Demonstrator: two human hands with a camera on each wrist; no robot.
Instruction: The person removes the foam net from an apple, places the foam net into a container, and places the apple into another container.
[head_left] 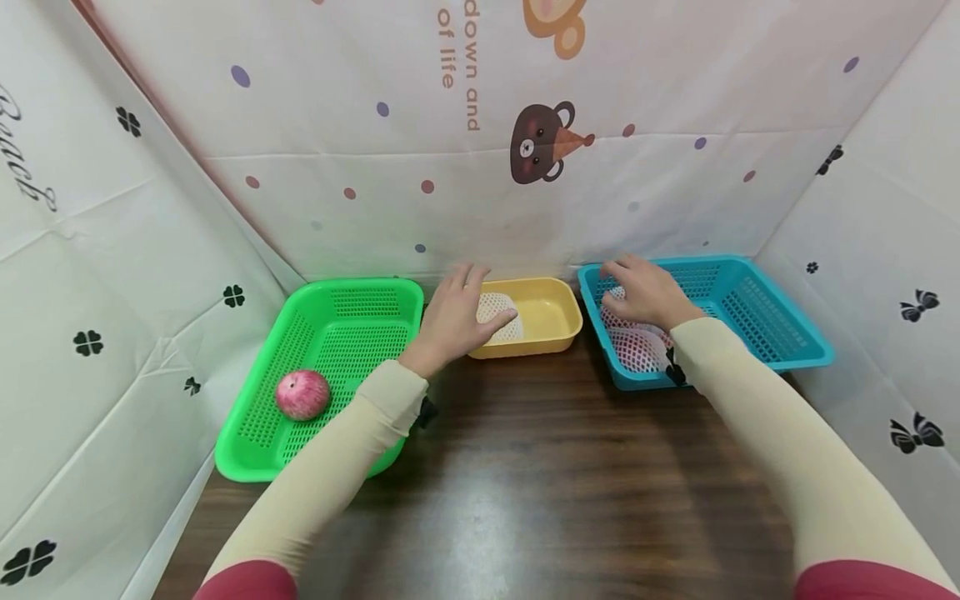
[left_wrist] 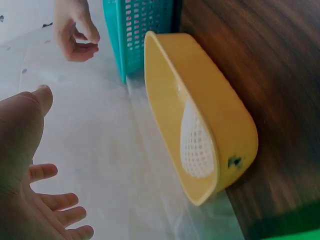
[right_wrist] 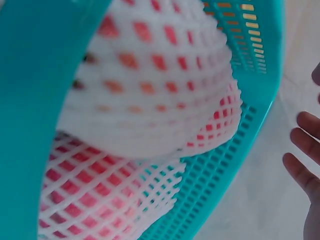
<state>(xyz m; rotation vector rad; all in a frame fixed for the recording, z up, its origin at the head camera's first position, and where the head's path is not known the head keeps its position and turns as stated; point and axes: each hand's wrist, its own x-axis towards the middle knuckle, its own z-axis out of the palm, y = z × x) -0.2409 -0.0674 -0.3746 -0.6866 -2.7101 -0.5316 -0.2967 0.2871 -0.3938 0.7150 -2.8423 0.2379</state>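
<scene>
My left hand [head_left: 453,321] hovers between the green basket and the yellow tray, fingers spread and thumb extended, holding nothing. Inside the yellow tray [head_left: 551,317] lies a white foam net [head_left: 498,315], seen also in the left wrist view. Over the near-left part of the blue basket [head_left: 776,312] is my right hand [head_left: 641,292], its fingers loosely bent and nothing in them. Beneath it are reddish fruits in white foam nets [head_left: 637,346]; in the right wrist view, the netted fruits [right_wrist: 145,75] lie close together. A round, streaked pinkish-red fruit [head_left: 302,394] sits in the green basket [head_left: 375,333].
The two baskets and the tray stand along the back of a dark wooden table [head_left: 562,467], the tray in the middle. White printed cloth [head_left: 450,208] hangs behind them and on both sides. My left forearm crosses above the green basket's right edge.
</scene>
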